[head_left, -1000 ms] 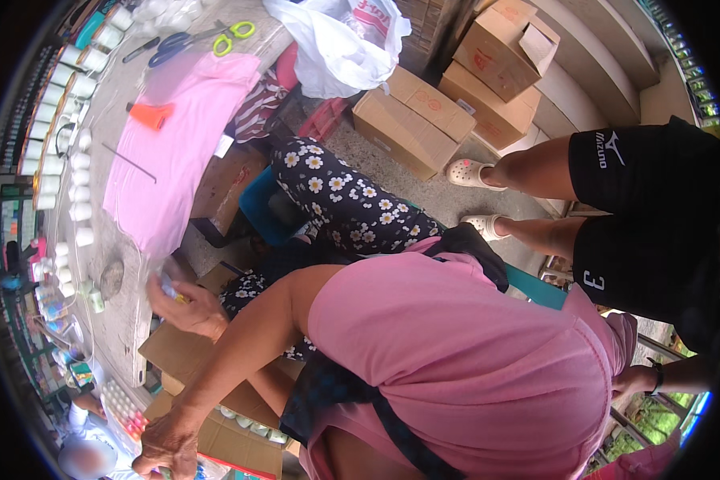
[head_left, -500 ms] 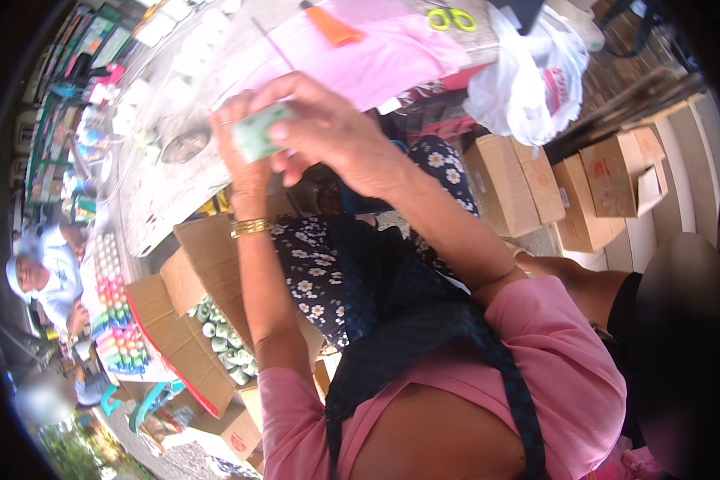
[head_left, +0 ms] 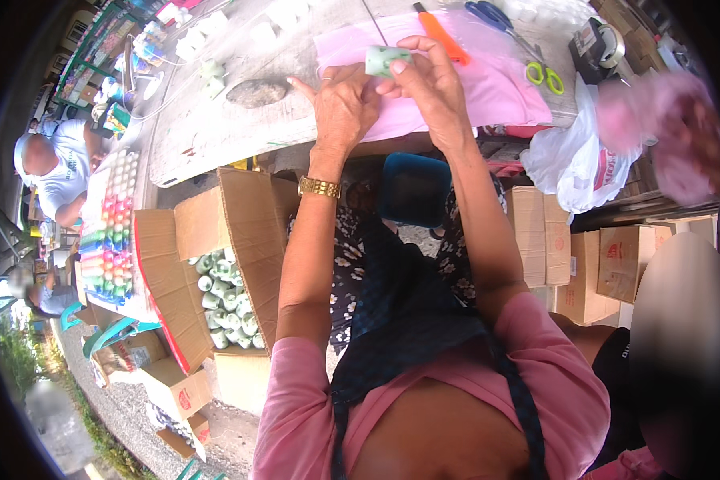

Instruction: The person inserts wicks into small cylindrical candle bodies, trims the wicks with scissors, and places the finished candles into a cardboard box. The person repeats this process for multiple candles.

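A short pale green cylinder with darker green marks (head_left: 382, 62) is pinched between the thumb and fingers of my right hand (head_left: 436, 92), above the near edge of a pink cloth (head_left: 496, 88). Close by its left end is my left hand (head_left: 346, 108), back upward, little finger stuck out and the other fingers curled. Its fingertips are partly hidden, so I cannot see what they pinch. Just beyond the hands, a thin dark rod (head_left: 374, 22) and an orange-handled tool (head_left: 444, 38) lie at the cloth.
Scissors with yellow-green handles (head_left: 545, 78) lie at the table's right, beside a white plastic bag (head_left: 572, 160). An open cardboard box (head_left: 264, 240) at lower left holds several pale green cylinders (head_left: 230, 300). Further left, a person in white (head_left: 64, 164) is near rows of coloured pieces (head_left: 108, 256).
My view has shifted, so the hands appear further right. The cylinder stays in my right hand, and my left hand has come from behind it to its left end.
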A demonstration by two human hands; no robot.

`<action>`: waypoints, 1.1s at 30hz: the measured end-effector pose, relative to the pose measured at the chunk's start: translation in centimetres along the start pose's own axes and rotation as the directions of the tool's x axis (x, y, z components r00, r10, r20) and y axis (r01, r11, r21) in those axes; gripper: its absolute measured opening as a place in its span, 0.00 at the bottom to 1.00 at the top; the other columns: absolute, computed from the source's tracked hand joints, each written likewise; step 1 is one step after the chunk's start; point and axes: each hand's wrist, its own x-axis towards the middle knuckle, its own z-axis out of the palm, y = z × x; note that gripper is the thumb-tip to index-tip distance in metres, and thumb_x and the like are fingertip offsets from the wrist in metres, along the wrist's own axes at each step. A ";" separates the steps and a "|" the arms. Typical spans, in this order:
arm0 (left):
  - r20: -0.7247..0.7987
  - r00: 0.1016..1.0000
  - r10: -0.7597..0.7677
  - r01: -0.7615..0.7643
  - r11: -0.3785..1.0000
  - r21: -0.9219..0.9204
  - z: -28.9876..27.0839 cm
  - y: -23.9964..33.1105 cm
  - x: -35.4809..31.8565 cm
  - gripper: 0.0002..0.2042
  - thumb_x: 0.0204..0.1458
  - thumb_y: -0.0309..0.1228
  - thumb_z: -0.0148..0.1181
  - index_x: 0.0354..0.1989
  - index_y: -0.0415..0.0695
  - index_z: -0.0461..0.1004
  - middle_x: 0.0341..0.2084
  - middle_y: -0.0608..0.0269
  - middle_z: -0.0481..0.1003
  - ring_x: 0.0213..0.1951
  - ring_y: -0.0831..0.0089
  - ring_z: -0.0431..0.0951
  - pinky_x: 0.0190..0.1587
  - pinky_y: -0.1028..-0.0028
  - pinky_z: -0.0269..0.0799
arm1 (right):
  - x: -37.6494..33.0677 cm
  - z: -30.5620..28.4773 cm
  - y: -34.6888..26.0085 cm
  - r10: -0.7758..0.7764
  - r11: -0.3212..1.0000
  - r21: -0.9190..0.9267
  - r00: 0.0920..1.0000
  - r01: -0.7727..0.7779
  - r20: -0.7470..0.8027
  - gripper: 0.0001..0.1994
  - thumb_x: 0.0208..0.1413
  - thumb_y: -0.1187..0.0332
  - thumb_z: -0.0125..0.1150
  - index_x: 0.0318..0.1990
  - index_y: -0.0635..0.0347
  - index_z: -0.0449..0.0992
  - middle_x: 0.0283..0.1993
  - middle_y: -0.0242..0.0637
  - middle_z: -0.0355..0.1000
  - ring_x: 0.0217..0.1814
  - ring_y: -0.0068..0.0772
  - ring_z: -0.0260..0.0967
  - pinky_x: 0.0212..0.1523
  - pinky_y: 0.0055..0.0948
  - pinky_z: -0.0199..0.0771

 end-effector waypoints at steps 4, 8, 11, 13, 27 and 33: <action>0.030 0.998 -0.059 0.064 0.971 -0.232 -0.1 0.8 0.7 0.10 0.43 0.27 0.59 0.36 0.46 0.78 0.37 0.62 0.78 0.46 0.58 0.74 0.61 0.34 0.37 | 0.6 -0.5 1.4 -0.076 0.939 -0.337 0.997 0.074 0.007 0.18 0.52 0.67 0.62 0.47 0.59 0.63 0.36 0.41 0.75 0.35 0.28 0.74 0.34 0.26 0.71; 0.076 0.995 -0.064 0.085 0.947 -0.311 -0.5 0.1 1.0 0.12 0.46 0.29 0.55 0.40 0.45 0.77 0.44 0.60 0.76 0.48 0.59 0.74 0.62 0.40 0.42 | 0.4 -1.9 2.4 -0.208 0.779 -0.606 0.978 0.161 -0.008 0.18 0.50 0.64 0.63 0.46 0.54 0.64 0.32 0.39 0.74 0.33 0.38 0.75 0.34 0.33 0.73; 0.014 0.999 0.040 -0.038 0.994 -0.103 1.6 -0.9 1.6 0.13 0.49 0.30 0.51 0.41 0.43 0.76 0.47 0.58 0.75 0.48 0.59 0.74 0.62 0.42 0.46 | 1.0 -1.7 3.4 -0.275 0.722 -0.647 0.960 0.247 0.060 0.17 0.50 0.64 0.62 0.45 0.54 0.65 0.29 0.41 0.73 0.32 0.41 0.73 0.33 0.35 0.72; -0.041 0.978 0.203 -0.200 0.978 0.054 2.5 -1.0 2.1 0.13 0.52 0.32 0.49 0.42 0.41 0.75 0.50 0.59 0.73 0.48 0.60 0.75 0.59 0.42 0.53 | 1.8 -2.0 3.6 -0.292 0.692 -0.671 0.953 0.267 0.078 0.17 0.49 0.63 0.62 0.44 0.55 0.65 0.27 0.43 0.72 0.30 0.44 0.73 0.32 0.36 0.71; 0.017 0.992 0.123 -0.122 0.991 -0.054 1.5 -1.7 2.5 0.17 0.55 0.34 0.49 0.53 0.56 0.72 0.54 0.61 0.71 0.55 0.61 0.70 0.59 0.37 0.48 | 3.8 -6.2 1.3 -0.051 0.998 -0.027 0.998 0.052 0.043 0.14 0.58 0.68 0.56 0.50 0.58 0.64 0.43 0.42 0.72 0.36 0.28 0.74 0.41 0.27 0.73; 0.015 0.999 -0.029 0.028 0.998 0.059 2.1 -1.6 1.6 0.18 0.57 0.40 0.48 0.55 0.53 0.70 0.58 0.61 0.66 0.58 0.61 0.67 0.62 0.39 0.44 | 4.8 -5.6 1.4 -0.218 0.926 -0.321 0.976 0.198 -0.028 0.13 0.61 0.67 0.51 0.51 0.58 0.64 0.46 0.44 0.71 0.39 0.32 0.74 0.45 0.31 0.71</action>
